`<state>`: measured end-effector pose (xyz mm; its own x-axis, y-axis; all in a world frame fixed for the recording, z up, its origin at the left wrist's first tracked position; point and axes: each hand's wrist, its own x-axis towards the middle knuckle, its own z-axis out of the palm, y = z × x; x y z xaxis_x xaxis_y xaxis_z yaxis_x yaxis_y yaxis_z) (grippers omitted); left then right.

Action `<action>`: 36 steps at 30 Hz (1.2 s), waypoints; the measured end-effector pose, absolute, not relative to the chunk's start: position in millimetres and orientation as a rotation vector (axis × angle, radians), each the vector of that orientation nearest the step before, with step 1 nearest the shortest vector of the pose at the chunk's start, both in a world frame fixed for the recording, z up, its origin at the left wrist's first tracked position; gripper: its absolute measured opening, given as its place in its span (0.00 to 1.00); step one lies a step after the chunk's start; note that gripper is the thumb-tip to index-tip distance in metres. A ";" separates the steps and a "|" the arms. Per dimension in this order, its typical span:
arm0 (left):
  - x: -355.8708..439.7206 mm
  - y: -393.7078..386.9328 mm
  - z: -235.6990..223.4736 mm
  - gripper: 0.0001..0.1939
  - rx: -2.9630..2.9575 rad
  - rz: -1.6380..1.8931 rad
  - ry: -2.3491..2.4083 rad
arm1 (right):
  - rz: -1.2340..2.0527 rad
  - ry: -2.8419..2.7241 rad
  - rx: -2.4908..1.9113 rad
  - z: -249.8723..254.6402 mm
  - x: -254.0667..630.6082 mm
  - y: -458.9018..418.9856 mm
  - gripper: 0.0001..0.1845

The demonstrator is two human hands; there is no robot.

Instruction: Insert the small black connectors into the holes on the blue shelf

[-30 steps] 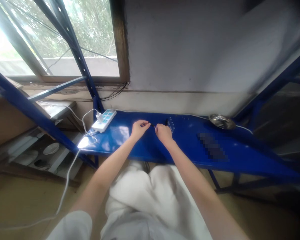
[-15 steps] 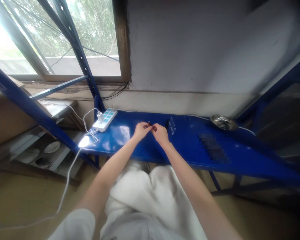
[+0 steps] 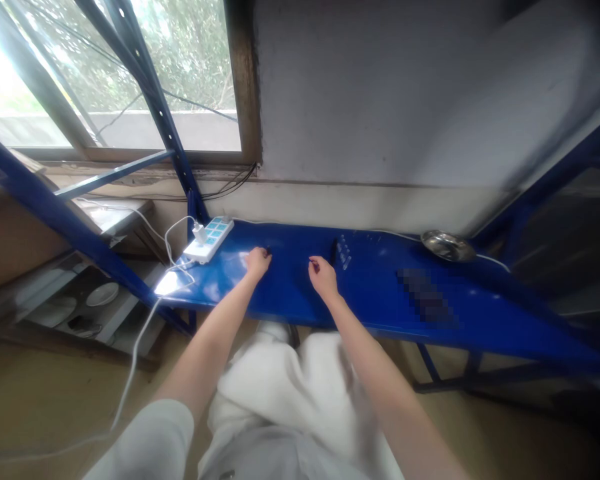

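My left hand (image 3: pixel 257 263) is over the left-middle part of the blue table (image 3: pixel 290 287), fingers closed. A small dark piece (image 3: pixel 267 252) shows at its fingertips, too small to name. To the right, apart from it, my right hand (image 3: pixel 323 275) is closed with thumb and fingers curled together. Whatever it may hold is too small to make out. Just beyond my right hand lie several small clear plastic pieces (image 3: pixel 344 253) in rows, beside a narrow black object (image 3: pixel 334 251).
A white power strip (image 3: pixel 209 241) with a plugged-in charger lies at the table's left end. Toward the back right sits a shiny metal dish (image 3: pixel 448 246). A blurred dark object (image 3: pixel 427 297) lies in front of it. Blue rack posts (image 3: pixel 155 100) rise at the left.
My hands were together at the fingertips and are now apart. The left one has moved left with the small dark piece; the right has shifted only slightly.
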<state>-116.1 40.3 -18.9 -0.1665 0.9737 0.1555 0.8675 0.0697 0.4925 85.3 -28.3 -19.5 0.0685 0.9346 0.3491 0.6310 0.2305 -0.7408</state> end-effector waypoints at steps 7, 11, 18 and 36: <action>-110.5 43.2 -20.0 0.09 1.859 0.662 2.245 | 0.427 -1.661 -1.465 -17.8 84.8 -28.4 0.15; -107.8 45.8 -18.9 0.09 1.755 0.632 2.270 | 0.413 -1.668 -1.447 -12.1 84.8 -30.3 0.15; -100.9 33.4 -15.9 0.16 1.600 0.947 2.279 | 0.350 -1.642 -1.536 10.5 101.5 -42.3 0.15; 24.7 -7.2 -16.8 0.33 2.663 0.496 1.396 | 0.205 -1.437 -2.152 -29.7 172.4 -28.1 0.15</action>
<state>24.7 -7.2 -16.8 0.5282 0.8143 0.2408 0.7835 -0.5767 0.2315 172.4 -28.1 -29.7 0.4200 0.8922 0.1662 0.8102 -0.2862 -0.5115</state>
